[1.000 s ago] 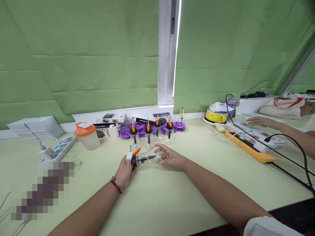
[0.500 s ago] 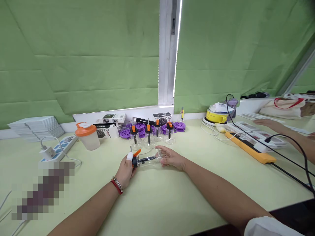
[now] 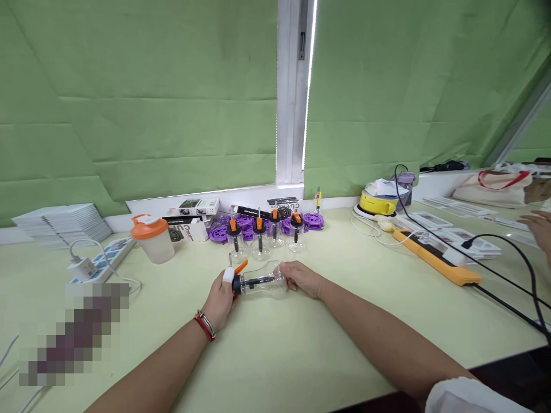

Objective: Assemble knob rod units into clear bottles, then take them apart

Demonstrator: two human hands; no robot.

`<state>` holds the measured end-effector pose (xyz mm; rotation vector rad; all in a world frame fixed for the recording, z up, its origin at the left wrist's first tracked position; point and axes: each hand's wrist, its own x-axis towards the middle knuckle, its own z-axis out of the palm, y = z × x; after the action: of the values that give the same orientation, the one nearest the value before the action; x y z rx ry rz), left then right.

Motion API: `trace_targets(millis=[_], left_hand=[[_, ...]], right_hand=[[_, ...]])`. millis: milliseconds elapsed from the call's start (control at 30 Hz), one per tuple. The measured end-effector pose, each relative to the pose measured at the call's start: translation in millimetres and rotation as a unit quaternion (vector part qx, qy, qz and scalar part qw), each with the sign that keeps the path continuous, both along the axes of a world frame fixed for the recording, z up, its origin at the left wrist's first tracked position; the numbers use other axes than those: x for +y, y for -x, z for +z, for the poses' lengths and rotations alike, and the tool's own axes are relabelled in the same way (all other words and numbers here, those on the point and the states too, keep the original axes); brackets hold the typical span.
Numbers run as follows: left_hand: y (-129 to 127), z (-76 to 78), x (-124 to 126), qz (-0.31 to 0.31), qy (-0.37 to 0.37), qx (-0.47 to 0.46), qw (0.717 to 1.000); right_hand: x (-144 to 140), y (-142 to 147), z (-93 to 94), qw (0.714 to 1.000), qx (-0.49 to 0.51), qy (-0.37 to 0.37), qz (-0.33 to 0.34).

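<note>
I hold the clear bottle (image 3: 263, 281) on its side in the middle of my dial: my left hand (image 3: 218, 299) wraps tight around its black cap (image 3: 236, 285) at the 9 o'clock end, orange lever (image 3: 241, 266) just beside my thumb, while my right hand (image 3: 305, 279), fingers curled in, grips the base at 3. Toward 12, four similar bottles (image 3: 260, 236) stand upright. An orange-lidded cup (image 3: 155, 245) sits near 10, and an orange power strip (image 3: 430, 263) lies between 2 and 3.

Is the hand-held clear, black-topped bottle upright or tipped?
Tipped: the clear bottle is sideways, black top in the left hand, base at the right hand.
</note>
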<state>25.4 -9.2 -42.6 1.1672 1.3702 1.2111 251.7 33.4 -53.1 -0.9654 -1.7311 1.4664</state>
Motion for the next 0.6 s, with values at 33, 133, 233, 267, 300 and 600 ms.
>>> trace_targets(millis=[33,133,233,267,300,600], left_hand=[[-0.2,0.3,0.0,0.003,0.005,-0.001,1.0],[-0.2,1.6,0.1,0.013,0.022,-0.009,1.0],[0.6,2.4,0.6,0.01,0.02,-0.017,1.0],[1.0,2.6,1.0,0.009,0.02,-0.02,1.0],[1.4,2.7,1.3,0.008,0.021,-0.023,0.999],[2.4,1.3,3.7,0.003,0.031,-0.033,0.999]], right_hand=[[-0.3,0.2,0.3,1.0,-0.002,0.0,-0.002],[0.2,0.8,-1.4,1.0,0.001,0.003,-0.006],[1.9,-0.3,-4.9,1.0,0.022,0.005,0.002],[2.3,-1.2,-5.5,0.999,0.033,0.006,0.013],[2.4,-2.5,-5.6,0.999,0.045,0.008,0.025],[-0.5,-10.7,0.9,0.994,0.08,0.03,0.068]])
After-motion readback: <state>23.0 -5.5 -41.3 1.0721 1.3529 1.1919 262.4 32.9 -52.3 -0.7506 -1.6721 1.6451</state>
